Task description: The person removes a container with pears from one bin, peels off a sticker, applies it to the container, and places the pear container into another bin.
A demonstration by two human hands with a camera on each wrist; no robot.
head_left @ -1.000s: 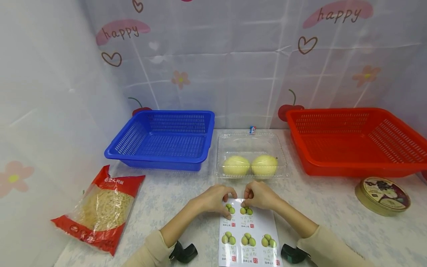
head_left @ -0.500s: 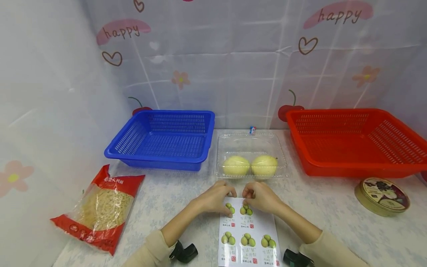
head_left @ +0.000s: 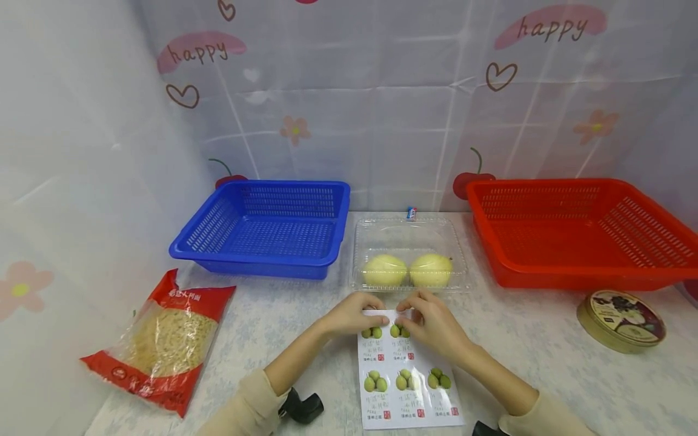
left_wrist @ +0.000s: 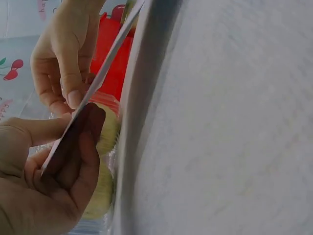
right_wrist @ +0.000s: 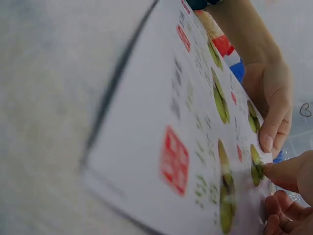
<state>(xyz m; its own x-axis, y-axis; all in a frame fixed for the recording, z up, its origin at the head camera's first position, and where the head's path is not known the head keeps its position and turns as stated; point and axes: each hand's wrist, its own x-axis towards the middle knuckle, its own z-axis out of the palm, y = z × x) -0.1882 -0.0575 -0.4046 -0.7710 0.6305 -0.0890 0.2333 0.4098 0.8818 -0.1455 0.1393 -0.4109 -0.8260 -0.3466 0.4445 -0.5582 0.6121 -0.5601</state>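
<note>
A white sheet of pear-printed stickers (head_left: 395, 363) lies in front of the person, its upper edge lifted off the table. My left hand (head_left: 351, 313) pinches that edge near the left corner, thumb on the printed face and fingers underneath, as the left wrist view shows. Beside it, my right hand (head_left: 435, 322) pinches the same edge, its thumb (right_wrist: 286, 172) on a pear print and its fingers curled behind. The top right label spot looks blank, partly covered by the right hand. Just beyond the hands sits a clear plastic box (head_left: 406, 233) with two yellow-green pears (head_left: 385, 270).
A blue basket (head_left: 256, 260) stands at the back left, a red basket (head_left: 578, 275) at the back right. A red pasta bag (head_left: 169, 339) lies on the left, a round tin (head_left: 621, 321) on the right. A small blue wrapper (head_left: 411, 212) lies behind the box.
The sheet's top edge has been lifted and shifted slightly away from the person. My left thumb has moved up to the edge, and my right hand has turned with its grip.
</note>
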